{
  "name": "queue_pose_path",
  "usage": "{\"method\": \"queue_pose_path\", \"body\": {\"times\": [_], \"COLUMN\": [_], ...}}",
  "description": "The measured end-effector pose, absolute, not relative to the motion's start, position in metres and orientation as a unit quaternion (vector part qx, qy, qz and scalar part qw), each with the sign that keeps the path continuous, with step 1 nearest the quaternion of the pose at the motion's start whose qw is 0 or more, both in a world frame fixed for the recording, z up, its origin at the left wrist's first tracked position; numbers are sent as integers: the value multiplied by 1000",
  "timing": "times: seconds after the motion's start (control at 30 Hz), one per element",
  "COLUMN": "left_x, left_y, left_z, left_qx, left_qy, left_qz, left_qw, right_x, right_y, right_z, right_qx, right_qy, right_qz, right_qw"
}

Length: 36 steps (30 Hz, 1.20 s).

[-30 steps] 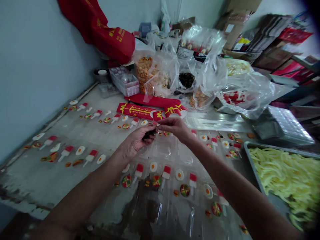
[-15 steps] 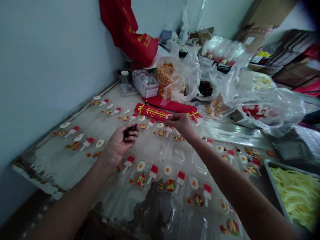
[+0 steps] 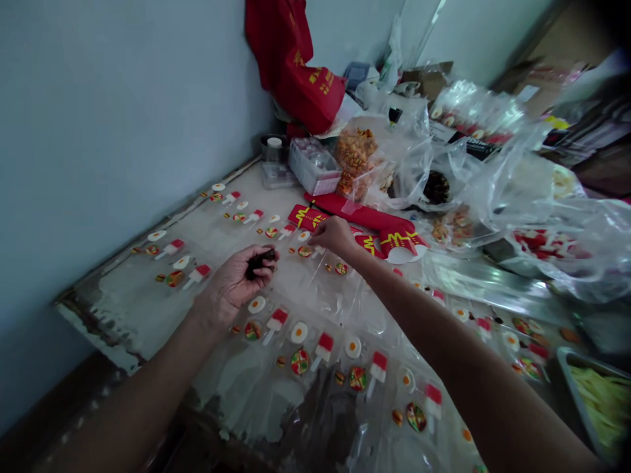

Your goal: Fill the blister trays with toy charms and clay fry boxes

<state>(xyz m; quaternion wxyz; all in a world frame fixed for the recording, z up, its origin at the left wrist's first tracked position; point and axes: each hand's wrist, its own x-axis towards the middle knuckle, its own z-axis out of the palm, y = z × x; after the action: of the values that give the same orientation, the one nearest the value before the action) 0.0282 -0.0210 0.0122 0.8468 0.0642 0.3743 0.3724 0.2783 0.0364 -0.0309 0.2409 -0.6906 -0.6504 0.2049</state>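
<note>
My left hand [image 3: 246,276] is palm up, its fingers curled round a clump of small dark brown pieces [image 3: 260,263]. My right hand [image 3: 331,238] reaches over the middle of the back row with thumb and fingers pinched; whatever is between the fingertips is too small to make out. Just by those fingertips lie a miniature fried egg [image 3: 304,236] and a round miniature pizza-like piece [image 3: 304,251]. Similar sets, each with a red-and-white miniature popsicle [image 3: 324,346] and a tiny burger-like piece [image 3: 280,361], lie in rows on clear plastic trays [image 3: 296,302].
Flat red printed cartons [image 3: 394,230] lie behind the rows. Clear bags hold orange-brown pieces [image 3: 355,154], dark pieces [image 3: 436,186] and red-and-white pieces [image 3: 537,242]. A metal tray of pale yellow strips [image 3: 564,361] stands at right. A wall [image 3: 123,118] borders the table's left side.
My right hand has moved left along the back row, to the neighbouring set. My left hand still holds the dark pieces. The whole view has turned slightly left.
</note>
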Motion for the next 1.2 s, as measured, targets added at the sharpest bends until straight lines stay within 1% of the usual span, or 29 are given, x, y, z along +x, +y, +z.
{"method": "queue_pose_path", "body": {"times": [0.07, 0.1, 0.17, 0.27, 0.33, 0.43, 0.5, 0.6, 0.67, 0.77, 0.87, 0.93, 1.0, 1.07, 1.1, 1.13, 1.2], "left_x": [32, 33, 37, 45, 50, 54, 54, 55, 57, 62, 64, 62, 55, 44, 37, 31, 20], "left_y": [-20, -18, -15, -8, -4, 0, 1, 3, 5, 5, 4, 6, 11, 19, 23, 28, 36], "left_z": [11, 10, 7, 2, -2, -9, -14, -19, -22, -23, -23, -22, -20, -14, -11, -7, 1], "left_qx": [69, 71, 78, 105, 124, 151, 168, 178, 180, 179, 162, 147, 132, 118, 112, 109, 110], "left_qy": [388, 392, 388, 371, 369, 369, 365, 365, 369, 380, 389, 394, 398, 405, 407, 409, 410], "left_qz": [368, 365, 355, 355, 370, 391, 399, 422, 441, 463, 464, 457, 454, 460, 465, 471, 476], "left_qw": [842, 842, 847, 852, 844, 830, 824, 811, 798, 781, 779, 784, 786, 782, 778, 774, 771], "right_x": [282, 284, 282, 268, 253, 233, 224, 217, 210, 197, 188, 192, 203, 218, 223, 227, 228], "right_y": [42, 42, 36, 14, -2, -19, -25, -27, -27, -29, -29, -23, -9, 14, 27, 41, 68], "right_z": [-30, -28, -21, -9, -4, -4, -8, -15, -18, -21, -20, -16, -10, -5, -3, -3, -6], "right_qx": [-707, -709, -684, -577, -517, -474, -468, -494, -518, -543, -567, -562, -546, -543, -551, -565, -599], "right_qy": [-635, -624, -607, -594, -580, -555, -546, -552, -567, -562, -538, -514, -477, -451, -453, -468, -524], "right_qz": [213, 227, 283, 411, 478, 536, 533, 457, 405, 381, 353, 365, 415, 469, 487, 491, 460], "right_qw": [227, 237, 288, 381, 410, 424, 446, 493, 496, 494, 515, 536, 550, 530, 504, 469, 394]}}
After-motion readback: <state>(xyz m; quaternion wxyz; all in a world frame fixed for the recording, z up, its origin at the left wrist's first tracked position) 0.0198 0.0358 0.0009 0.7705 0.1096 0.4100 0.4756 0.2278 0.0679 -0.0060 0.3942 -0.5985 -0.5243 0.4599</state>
